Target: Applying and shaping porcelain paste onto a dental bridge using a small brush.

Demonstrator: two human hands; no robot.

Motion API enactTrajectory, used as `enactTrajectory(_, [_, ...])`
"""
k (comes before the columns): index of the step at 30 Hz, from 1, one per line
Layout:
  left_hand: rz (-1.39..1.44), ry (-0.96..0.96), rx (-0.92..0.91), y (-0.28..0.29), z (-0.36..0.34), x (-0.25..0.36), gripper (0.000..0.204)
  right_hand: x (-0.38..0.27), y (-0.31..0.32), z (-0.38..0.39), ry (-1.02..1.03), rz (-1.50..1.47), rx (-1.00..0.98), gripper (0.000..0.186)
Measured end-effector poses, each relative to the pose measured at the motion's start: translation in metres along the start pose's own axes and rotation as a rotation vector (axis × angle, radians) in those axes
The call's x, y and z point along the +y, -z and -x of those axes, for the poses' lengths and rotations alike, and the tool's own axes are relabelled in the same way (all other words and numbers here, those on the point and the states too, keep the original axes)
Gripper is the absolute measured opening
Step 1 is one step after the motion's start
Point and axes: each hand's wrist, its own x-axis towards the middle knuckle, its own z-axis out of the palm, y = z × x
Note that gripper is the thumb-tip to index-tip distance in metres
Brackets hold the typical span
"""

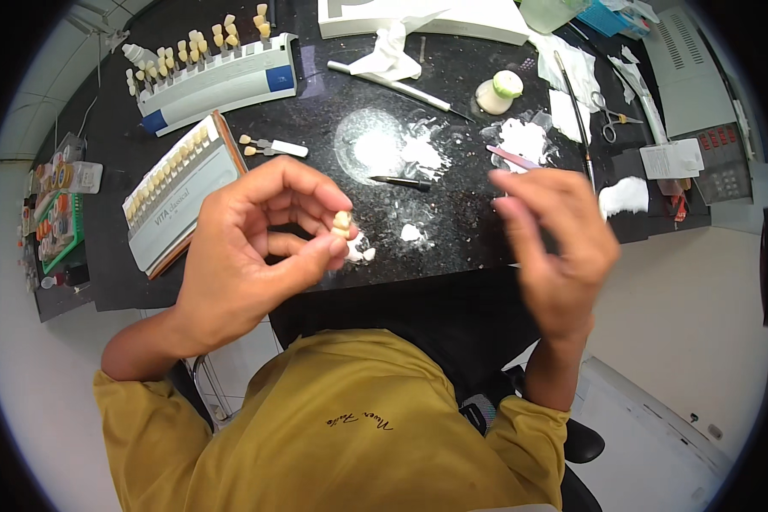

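Observation:
Between the thumb and fingertips of my left hand (pixel 260 235) is a small cream-coloured dental bridge (pixel 341 224), held up above the table's near edge. My right hand (pixel 563 235) is raised on the other side, slightly blurred, its thumb and index finger apart with nothing visible between them. Just beyond its fingertips a pink stick-like tool (pixel 512 156) rests by a heap of white powder (pixel 525 136). A black pointed tool (pixel 401 183) lies on the dark table between the hands. Small white pieces (pixel 367 254) sit beneath my left hand.
At the left stand a tooth shade guide (pixel 183 183) and a rack of tooth-coloured tabs (pixel 222 85). Farther back are a white-handled tool (pixel 401 90), a small green-topped jar (pixel 499 90) and a white box (pixel 427 26). Scissors (pixel 610 119) and a long brush (pixel 574 98) lie at the right.

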Motion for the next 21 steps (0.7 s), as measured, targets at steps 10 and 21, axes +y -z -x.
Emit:
enactTrajectory(10, [-0.097, 0.075, -0.1, 0.015, -0.015, -0.013, 0.021, -0.008, -0.028, -0.026, 0.209, 0.187, -0.164, 0.012])
enactTrajectory(21, [-0.166, -0.116, -0.109, 0.02, -0.013, -0.029, 0.021, 0.098, 0.07, -0.188, 0.018, 0.369, 0.043, 0.016])
